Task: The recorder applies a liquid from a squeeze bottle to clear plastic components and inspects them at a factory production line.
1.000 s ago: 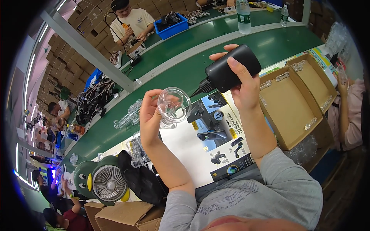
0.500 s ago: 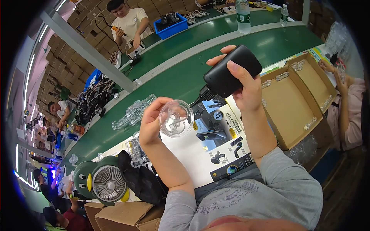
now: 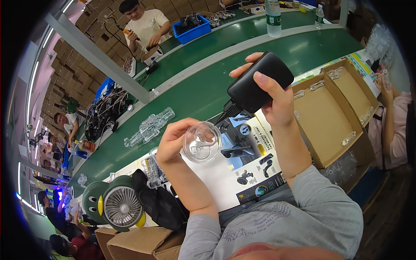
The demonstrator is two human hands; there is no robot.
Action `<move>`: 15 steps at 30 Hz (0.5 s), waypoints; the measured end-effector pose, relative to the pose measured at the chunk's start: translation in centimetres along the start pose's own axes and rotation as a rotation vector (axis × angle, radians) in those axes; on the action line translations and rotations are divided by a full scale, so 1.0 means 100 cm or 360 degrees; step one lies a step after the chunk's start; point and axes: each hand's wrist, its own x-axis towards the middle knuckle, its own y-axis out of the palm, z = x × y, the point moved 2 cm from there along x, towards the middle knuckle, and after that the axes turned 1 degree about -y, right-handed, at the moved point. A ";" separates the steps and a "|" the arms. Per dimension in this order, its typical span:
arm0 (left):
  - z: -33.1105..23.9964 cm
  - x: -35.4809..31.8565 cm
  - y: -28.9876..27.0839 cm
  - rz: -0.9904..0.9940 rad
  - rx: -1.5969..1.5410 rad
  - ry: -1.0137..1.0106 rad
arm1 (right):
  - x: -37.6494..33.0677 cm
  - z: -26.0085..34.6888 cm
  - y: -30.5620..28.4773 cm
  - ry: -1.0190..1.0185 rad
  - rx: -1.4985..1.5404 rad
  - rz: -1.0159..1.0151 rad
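My left hand (image 3: pixel 171 141) is closed on the edge of a clear round plastic part (image 3: pixel 203 147), a shallow dish shape with a curved molding inside. In my right hand (image 3: pixel 279 104) is a black squeeze bottle (image 3: pixel 259 83), tilted nozzle-down with its ribbed cap toward the left. The thin tip points at the upper right rim of the clear part; whether they touch I cannot tell. Under both hands lies a printed cardboard sheet (image 3: pixel 253 169) with pictures of phone mounts. Beyond my left hand, several clear plastic parts (image 3: pixel 151 126) lie in a pile on the green bench.
Right of me stands a shallow cardboard tray (image 3: pixel 325 125) with clear pieces along its edges. A green penguin-shaped fan (image 3: pixel 123 207) and black cloth (image 3: pixel 151 201) sit at left, above an open carton (image 3: pixel 141 240). Across the bench are a blue bin (image 3: pixel 193 32), bottles and co-workers.
My left hand has shifted slightly right and down, turning the clear part. The black bottle has barely moved, tipping a little left. A co-worker across the bench has lifted one hand to the work.
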 end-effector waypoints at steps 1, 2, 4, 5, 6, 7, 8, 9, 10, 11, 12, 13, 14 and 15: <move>0.001 0.001 0.000 0.0011 -0.0008 -0.0019 | 0.000 0.000 0.000 0.0002 -0.0011 0.0007; 0.002 0.001 0.001 0.0021 -0.0017 -0.0039 | 0.000 0.000 -0.001 0.0001 -0.0014 0.0006; 0.003 0.001 0.001 0.0025 -0.0019 -0.0042 | -0.001 0.000 0.000 0.0011 -0.0017 -0.0004; 0.003 0.001 0.001 0.0026 -0.0021 -0.0046 | -0.001 0.000 0.000 0.0012 -0.0017 -0.0004; 0.003 0.001 0.001 0.0026 -0.0021 -0.0047 | -0.001 0.001 0.001 0.0020 -0.0024 -0.0002; 0.002 0.002 0.002 0.0052 0.0011 -0.0046 | -0.001 0.001 0.001 0.0029 -0.0031 0.0001; 0.001 0.002 0.003 0.0079 0.0042 -0.0046 | -0.001 0.001 0.002 0.0029 -0.0030 0.0002; 0.001 0.001 0.003 0.0077 0.0043 -0.0047 | -0.001 0.000 0.002 0.0029 -0.0030 0.0009; 0.002 0.001 0.002 0.0082 0.0049 -0.0051 | -0.001 0.000 0.001 0.0027 -0.0033 0.0014; 0.002 0.001 0.002 0.0087 0.0056 -0.0056 | -0.001 0.001 0.001 0.0026 -0.0035 0.0013; 0.002 0.002 0.002 0.0089 0.0055 -0.0056 | -0.002 0.001 0.001 0.0037 -0.0052 0.0016; 0.001 0.002 0.003 0.0109 0.0065 -0.0058 | -0.002 0.001 0.001 0.0048 -0.0068 0.0020; 0.001 0.003 0.004 0.0129 0.0075 -0.0060 | -0.002 0.001 0.000 0.0049 -0.0067 0.0020; 0.001 0.003 0.003 0.0129 0.0075 -0.0061 | -0.002 0.000 0.000 0.0052 -0.0067 0.0028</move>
